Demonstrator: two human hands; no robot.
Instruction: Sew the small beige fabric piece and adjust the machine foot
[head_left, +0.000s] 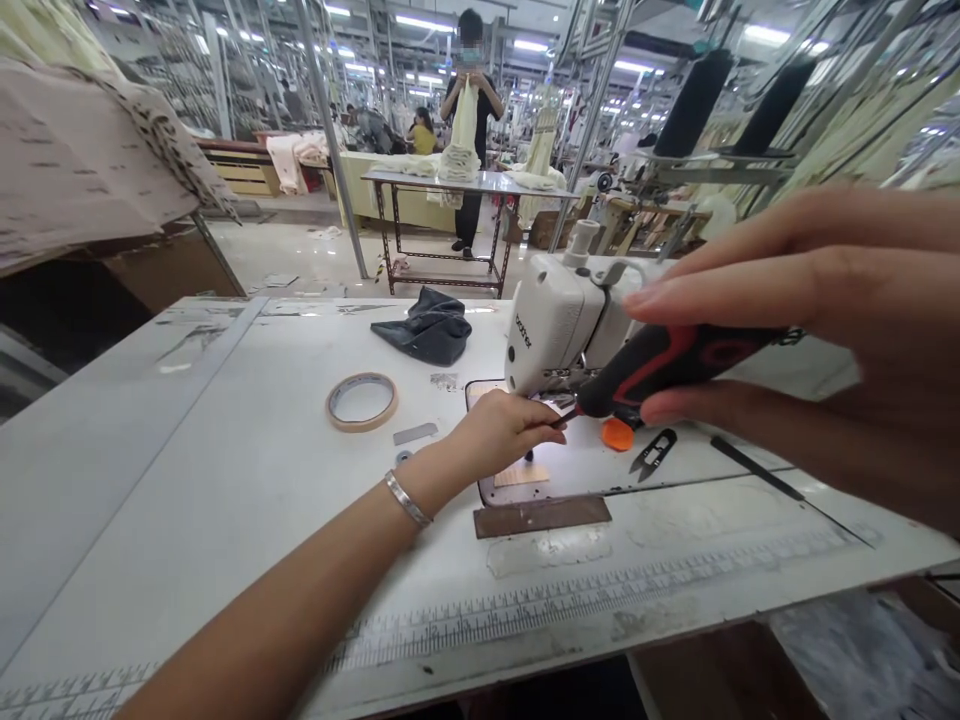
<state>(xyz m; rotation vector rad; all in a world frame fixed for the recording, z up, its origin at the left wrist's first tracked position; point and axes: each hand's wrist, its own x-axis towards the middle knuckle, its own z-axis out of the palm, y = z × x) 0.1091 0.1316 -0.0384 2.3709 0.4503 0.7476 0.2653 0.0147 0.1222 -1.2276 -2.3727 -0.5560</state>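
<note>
A screwdriver (645, 370) with a black and red handle is gripped in my right hand (847, 330), close to the camera, its shaft slanting down to the left. My left hand (510, 430) reaches under the head of a white sewing machine (551, 320), fingers pinched together at the screwdriver's tip. Whether they hold the shaft or a small part is hidden. Beneath that hand lies the machine's bed plate (491, 490), lit by a lamp. Just right of the fingertips is an orange disc (617, 434), with black thread snips (654, 455) beside it.
On the white table (247, 500) are a tape roll (361, 402), dark cloth (427, 328), a small metal plate (415, 434) and a brown strip (542, 516). A thin black-handled tool (757, 468) lies at right. Beyond, a person (471, 120) handles pale fabric at another table (495, 183).
</note>
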